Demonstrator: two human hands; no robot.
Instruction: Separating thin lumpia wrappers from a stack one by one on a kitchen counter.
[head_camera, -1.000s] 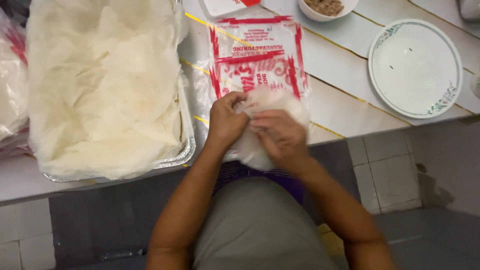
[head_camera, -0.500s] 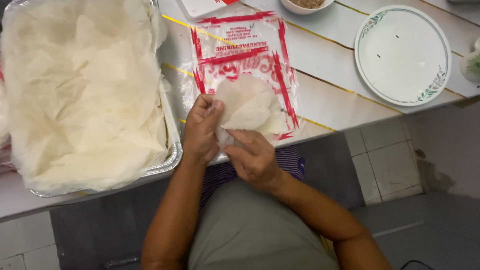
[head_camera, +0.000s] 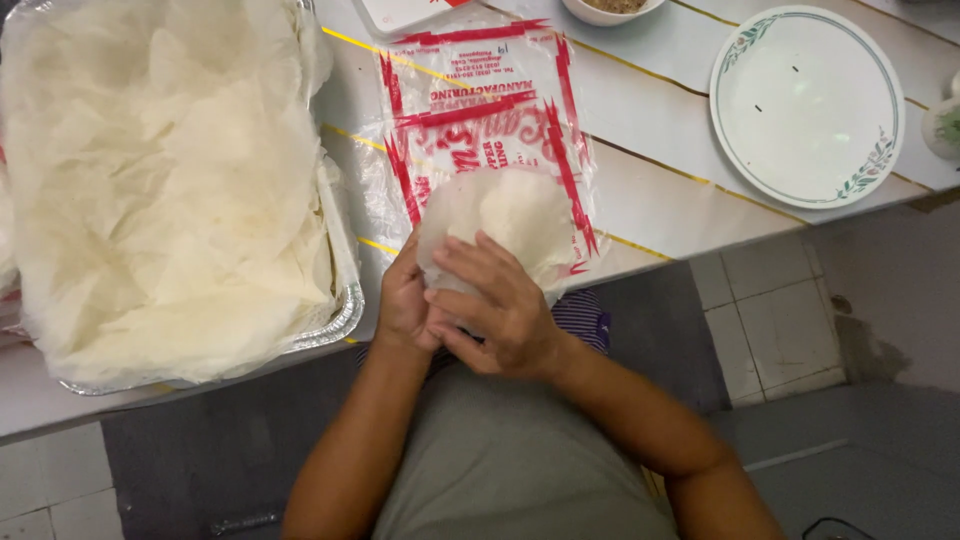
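Work surface: a pale slatted table (head_camera: 660, 190) runs across the far half of the view, its near edge against the person's body.

1. Foil tray (head_camera: 340, 310). It sits at the left and is the largest item. It is heaped with loose, thin white wrapper sheets (head_camera: 170, 170) that overhang its rim. Judgement: this heap looks fragile, so nothing should press on it.

2. Plastic packet (head_camera: 480, 120). Clear film with red print, lying flat on the table just right of the tray. Its near end lies under the stack being handled.

3. Plate (head_camera: 805, 100). White, with a green sprig border, at the far right and well apart from the hands. A small bowl (head_camera: 610, 10) is cut off by the far edge.

4. Wrapper stack (head_camera: 510, 215). A round, white, thin stack, resting on the near end of the packet at the table's near edge.

5. Hands. The left hand (head_camera: 405, 305) is closed narrowly on the stack's near-left edge. The right hand (head_camera: 500, 305) lies across the near part of the stack, fingers (head_camera: 470, 262) spread flat on top.

Procedure note (judgement): to separate one sheet cleanly, hold the stack down with the flat hand, lift only the top edge with light fingertip pressure, and peel slowly and low. Pulling sharply, or gripping more than one layer, is likely to tear the sheet.
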